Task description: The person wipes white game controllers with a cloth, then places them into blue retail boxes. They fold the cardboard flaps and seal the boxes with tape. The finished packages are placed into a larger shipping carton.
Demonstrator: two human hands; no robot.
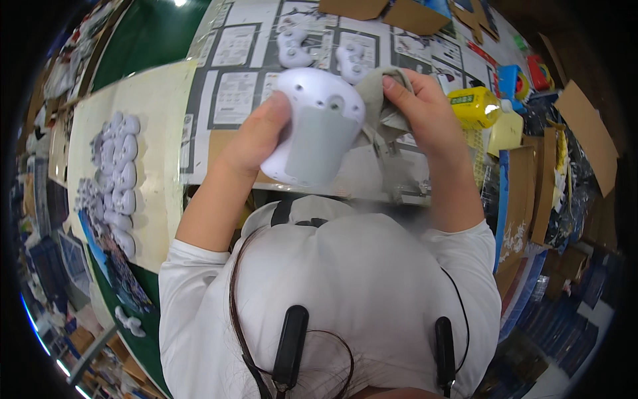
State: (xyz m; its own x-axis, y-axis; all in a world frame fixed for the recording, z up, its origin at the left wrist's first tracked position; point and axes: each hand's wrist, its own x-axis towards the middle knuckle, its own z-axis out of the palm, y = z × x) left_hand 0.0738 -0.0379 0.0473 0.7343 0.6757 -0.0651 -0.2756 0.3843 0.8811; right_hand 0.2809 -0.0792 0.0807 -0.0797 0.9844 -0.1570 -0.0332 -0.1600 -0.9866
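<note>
A white rounded plastic housing (282,154) with a flat grey panel is held up above the table's near edge. My left hand (260,130) is closed on its left side, thumb on the front face. Beside its right edge, my right hand (428,110) pinches a bunched grey cloth (382,106), whose lower end hangs down blurred. The cloth overlaps the housing's edge in view; whether the two touch, I cannot tell. Behind the housing lie two smaller white curved parts, one on the left (294,48) and one on the right (352,63).
Printed sheets (234,96) cover the table. On a cream board at left, several white parts (123,176) lie in rows. A yellow bottle (473,108), a blue tape dispenser (510,81) and cardboard pieces (585,133) crowd the right side.
</note>
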